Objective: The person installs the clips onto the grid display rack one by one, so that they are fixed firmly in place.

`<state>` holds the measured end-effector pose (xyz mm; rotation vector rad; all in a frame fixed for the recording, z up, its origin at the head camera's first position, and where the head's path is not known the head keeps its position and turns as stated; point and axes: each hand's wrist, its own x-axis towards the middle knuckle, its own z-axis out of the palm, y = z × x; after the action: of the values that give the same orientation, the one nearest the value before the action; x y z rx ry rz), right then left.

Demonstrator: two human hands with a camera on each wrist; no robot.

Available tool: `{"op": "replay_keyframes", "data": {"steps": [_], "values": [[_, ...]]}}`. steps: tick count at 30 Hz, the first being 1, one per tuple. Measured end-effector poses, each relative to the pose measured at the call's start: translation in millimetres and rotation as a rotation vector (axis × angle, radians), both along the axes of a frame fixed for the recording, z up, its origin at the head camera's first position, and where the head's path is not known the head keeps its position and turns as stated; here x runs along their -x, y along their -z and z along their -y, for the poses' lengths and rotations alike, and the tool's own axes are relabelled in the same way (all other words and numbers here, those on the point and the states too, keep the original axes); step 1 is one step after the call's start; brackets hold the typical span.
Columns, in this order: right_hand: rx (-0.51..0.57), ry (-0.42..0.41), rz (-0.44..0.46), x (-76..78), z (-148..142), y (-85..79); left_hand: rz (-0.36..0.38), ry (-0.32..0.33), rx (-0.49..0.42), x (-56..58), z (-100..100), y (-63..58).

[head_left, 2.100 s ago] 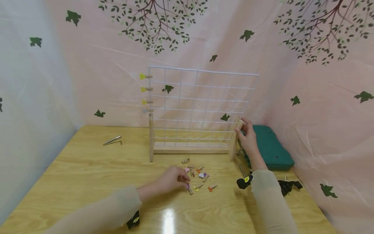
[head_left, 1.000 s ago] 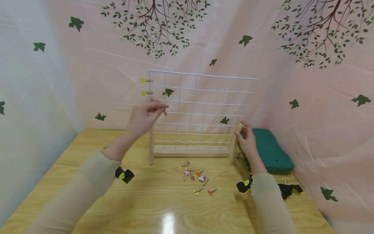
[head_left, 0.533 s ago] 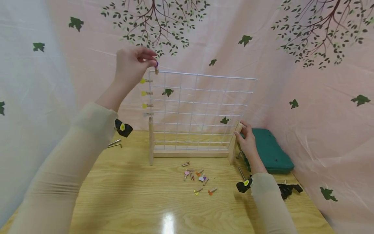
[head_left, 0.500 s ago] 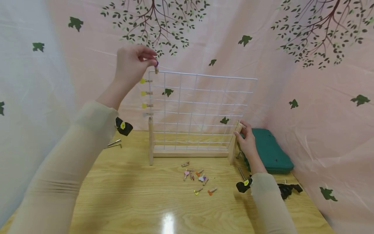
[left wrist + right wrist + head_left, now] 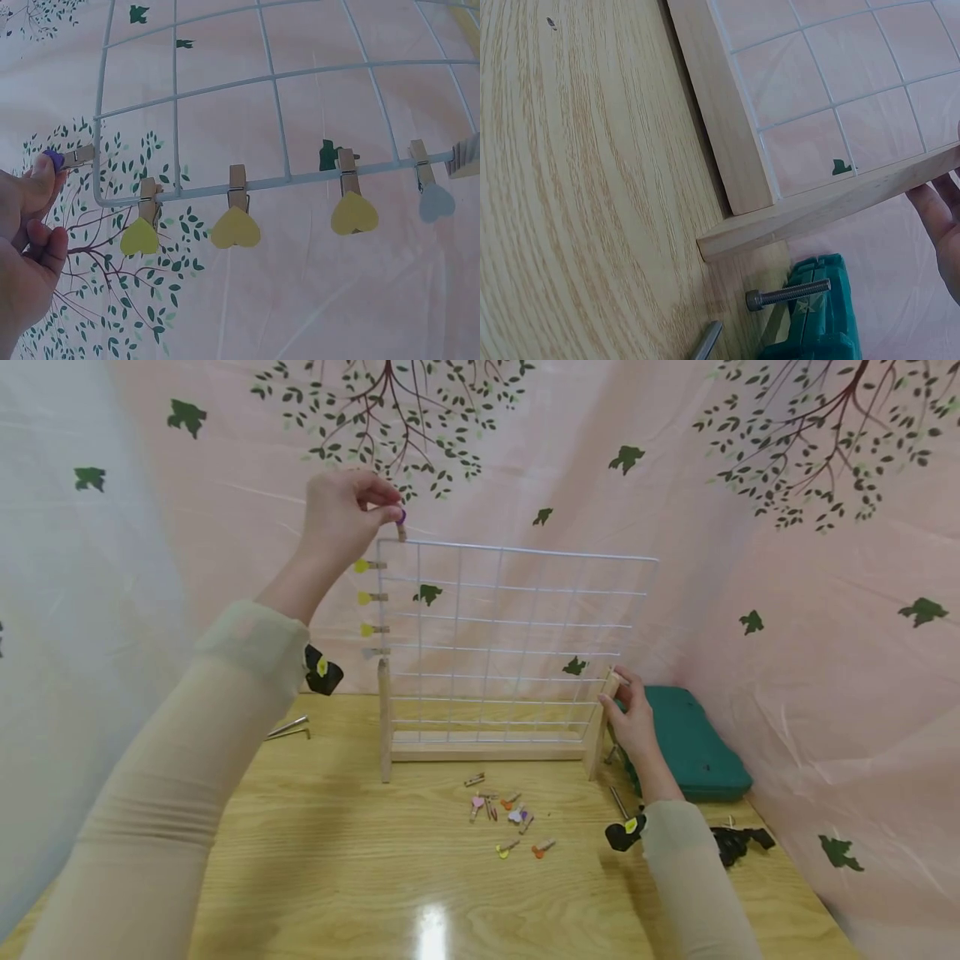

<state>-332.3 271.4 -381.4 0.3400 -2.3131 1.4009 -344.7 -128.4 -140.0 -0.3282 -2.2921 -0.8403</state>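
My left hand (image 5: 341, 518) pinches a small wooden clothespin (image 5: 77, 156) by its purple end, between thumb and fingertips. The clothespin's tip is right at the top wire of the white wire grid (image 5: 517, 551), near the upper left corner. Along the grid's left edge sit several clothespins with hearts: a yellow-heart clothespin (image 5: 235, 217) among others, and a pale grey-heart clothespin (image 5: 435, 199) lowest, near the post. My right hand (image 5: 633, 718) grips the top of the right wooden post (image 5: 597, 731) of the stand, thumb in front. Its fingers (image 5: 934, 214) show behind the post in the right wrist view.
Several loose clothespins (image 5: 517, 816) with coloured hearts lie on the table (image 5: 360, 860) before the stand. A green case (image 5: 693, 747) stands right, with a bolt (image 5: 791, 292) near it. Metal tools (image 5: 288, 728) lie at left, and a black bundle (image 5: 738, 843) lies at right.
My left hand has picked the purple-heart clothespin from the pile and raised it to the grid's upper left corner, shifting only slightly in the last half second. My right hand keeps its grip.
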Motion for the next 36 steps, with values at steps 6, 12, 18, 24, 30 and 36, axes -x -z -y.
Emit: {"op": "replay_keyframes", "data": {"steps": [6, 12, 18, 24, 30, 36], "values": [[0.005, -0.001, 0.000, 0.5, 0.6, 0.3, 0.035, 0.000, 0.003, -1.0, 0.6, 0.5], [0.011, -0.002, 0.003, 0.4, 0.2, 0.9, 0.043, 0.036, 0.027, 2.8, 4.2, 6.2], [0.022, -0.021, -0.012, 1.3, 0.7, 1.0, -0.021, 0.134, 0.014, -10.0, 2.3, 14.2], [0.018, -0.024, -0.012, 1.5, 0.5, 2.0, -0.079, 0.330, 0.077, -36.7, -23.2, 64.6], [0.012, -0.015, -0.012, 1.5, 1.1, 1.7, 0.144, 0.466, 0.134, -52.7, -49.9, 152.6], [0.027, -0.022, -0.026, 2.5, 0.7, 1.8, 0.316, 0.519, 0.120, -55.6, -67.2, 241.4]]}}
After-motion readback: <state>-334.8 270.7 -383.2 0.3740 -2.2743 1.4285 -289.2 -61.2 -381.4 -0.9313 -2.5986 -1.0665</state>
